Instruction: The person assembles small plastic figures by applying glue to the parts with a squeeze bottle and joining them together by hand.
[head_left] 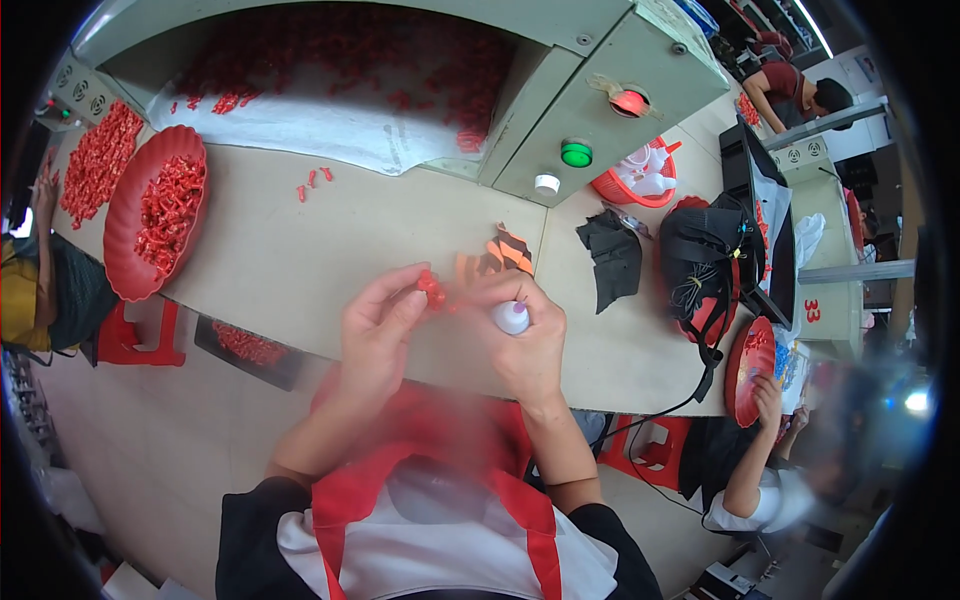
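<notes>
In front of my chest, over the table (pixel 330 235), my left hand (pixel 375 325) pinches a small, glossy red plastic piece (pixel 431 290) between thumb and fingertips. Close beside it on the right, my right hand (pixel 535 345) is wrapped round a small white squeeze bottle (pixel 511 319) with a purple tip. The fingers near the red piece are blurred, so I cannot tell whether the bottle hand touches it. Just beyond my hands lies an orange and black striped scrap (pixel 510 248). Several loose red pieces (pixel 312 179) rest farther off on the tabletop.
A scalloped red bowl (pixel 118 235) of red pieces stands at left beside a heap (pixel 103 160). Ahead, a pale green machine (pixel 590 95) holds more pieces on white sheeting. Rightward are black cloth (pixel 612 262), a red basket (pixel 672 192) of bottles and a black bag (pixel 705 250). Co-workers sit both sides.
</notes>
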